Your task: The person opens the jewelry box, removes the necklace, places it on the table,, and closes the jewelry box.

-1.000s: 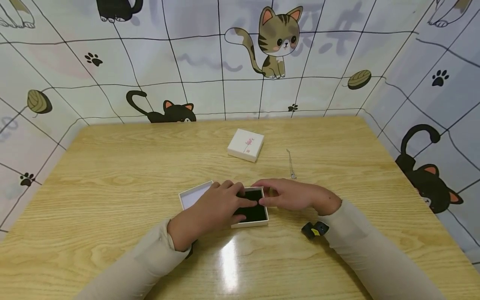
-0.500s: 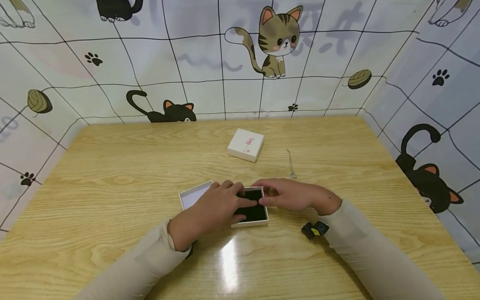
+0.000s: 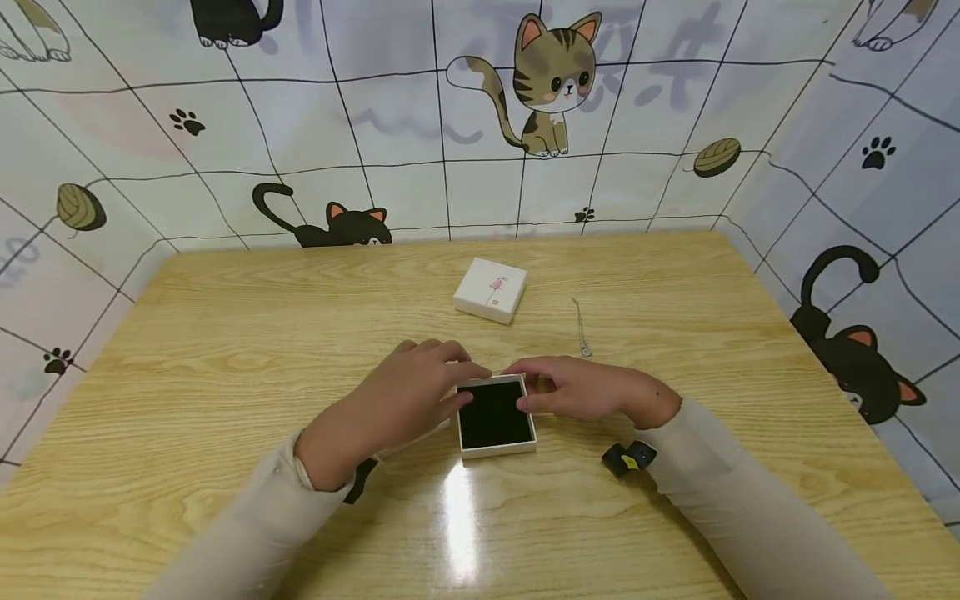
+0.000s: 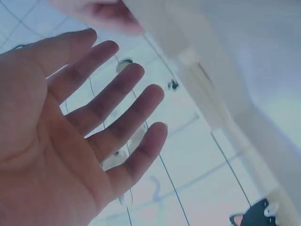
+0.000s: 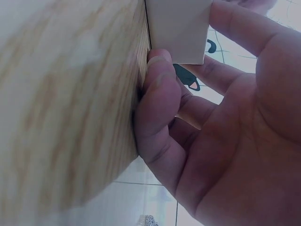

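Observation:
A small white jewelry box base (image 3: 498, 453) with a black pad (image 3: 497, 417) inside sits on the table, its open top facing up. My right hand (image 3: 581, 389) holds its right side near the far corner, thumb at the rim and other fingers behind; the right wrist view shows the box wall (image 5: 181, 30) between them. My left hand (image 3: 397, 404) is at the box's left rim, thumb tip over the edge, fingers extended in the left wrist view. Beneath that hand lies a white lid (image 3: 420, 437), mostly hidden.
Farther back stands a closed white box (image 3: 491, 290) with a pink flower print. A thin silver necklace (image 3: 581, 329) lies to its right on the wooden table (image 3: 262, 333). A cat-patterned backdrop (image 3: 405, 125) encloses the back and sides.
My left hand has drawn back left from inside the box to its left rim, uncovering the black pad and now covering most of the lid. My right hand has stayed put.

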### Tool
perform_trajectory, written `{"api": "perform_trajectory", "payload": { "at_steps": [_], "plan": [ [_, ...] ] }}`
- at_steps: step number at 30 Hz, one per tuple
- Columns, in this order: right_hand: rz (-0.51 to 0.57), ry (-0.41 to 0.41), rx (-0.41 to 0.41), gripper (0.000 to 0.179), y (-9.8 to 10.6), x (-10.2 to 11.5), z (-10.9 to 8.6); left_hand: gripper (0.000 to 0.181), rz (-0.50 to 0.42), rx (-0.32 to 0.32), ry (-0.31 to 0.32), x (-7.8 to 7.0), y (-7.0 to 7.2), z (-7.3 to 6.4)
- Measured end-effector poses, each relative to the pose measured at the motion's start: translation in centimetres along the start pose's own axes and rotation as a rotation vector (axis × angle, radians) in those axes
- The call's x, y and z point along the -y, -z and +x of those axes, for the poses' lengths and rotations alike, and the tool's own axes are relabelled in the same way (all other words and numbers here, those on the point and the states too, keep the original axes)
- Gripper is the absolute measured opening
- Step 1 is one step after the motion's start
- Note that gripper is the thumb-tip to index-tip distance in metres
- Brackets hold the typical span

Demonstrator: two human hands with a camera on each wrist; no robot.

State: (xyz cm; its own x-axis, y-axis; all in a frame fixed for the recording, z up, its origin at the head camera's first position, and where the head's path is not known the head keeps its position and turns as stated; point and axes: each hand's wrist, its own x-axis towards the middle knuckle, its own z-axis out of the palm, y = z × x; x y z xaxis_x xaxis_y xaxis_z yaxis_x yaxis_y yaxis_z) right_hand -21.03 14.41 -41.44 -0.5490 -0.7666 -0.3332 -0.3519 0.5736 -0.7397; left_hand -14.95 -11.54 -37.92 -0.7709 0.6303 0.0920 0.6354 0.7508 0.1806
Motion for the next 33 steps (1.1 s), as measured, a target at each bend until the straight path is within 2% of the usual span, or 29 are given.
{"api": "perform_trajectory", "payload": {
  "at_steps": [3, 7, 11, 15, 20, 26, 33],
  "plan": [
    [-0.005, -0.009, 0.0, 0.044, 0.0, 0.1, 0.0, 0.035, 0.024, -0.031, 0.046, 0.9, 0.6, -0.2],
    [-0.015, -0.033, -0.003, 0.046, 0.0, 0.1, -0.1, 0.037, 0.06, -0.028, 0.117, 2.1, 0.8, -0.3],
    [-0.008, -0.05, -0.005, 0.046, 0.0, 0.0, -0.1, 0.042, 0.078, 0.028, 0.178, 3.0, 0.5, -0.3],
    [-0.002, -0.059, -0.005, 0.047, 0.0, 0.0, -0.1, 0.044, 0.062, 0.125, 0.228, 3.6, 0.2, -0.4],
    [-0.008, -0.051, -0.008, 0.047, 0.0, 0.0, -0.1, 0.043, 0.043, 0.198, 0.228, 4.0, -0.6, -0.5],
    [-0.006, -0.03, -0.004, 0.046, 0.0, 0.1, 0.1, 0.036, 0.05, 0.184, 0.217, 4.1, -1.1, -0.5],
    [0.004, -0.049, -0.007, 0.045, 0.0, 0.3, 0.0, 0.03, 0.048, 0.163, 0.203, 4.0, -1.2, -0.4]
  ]
}}
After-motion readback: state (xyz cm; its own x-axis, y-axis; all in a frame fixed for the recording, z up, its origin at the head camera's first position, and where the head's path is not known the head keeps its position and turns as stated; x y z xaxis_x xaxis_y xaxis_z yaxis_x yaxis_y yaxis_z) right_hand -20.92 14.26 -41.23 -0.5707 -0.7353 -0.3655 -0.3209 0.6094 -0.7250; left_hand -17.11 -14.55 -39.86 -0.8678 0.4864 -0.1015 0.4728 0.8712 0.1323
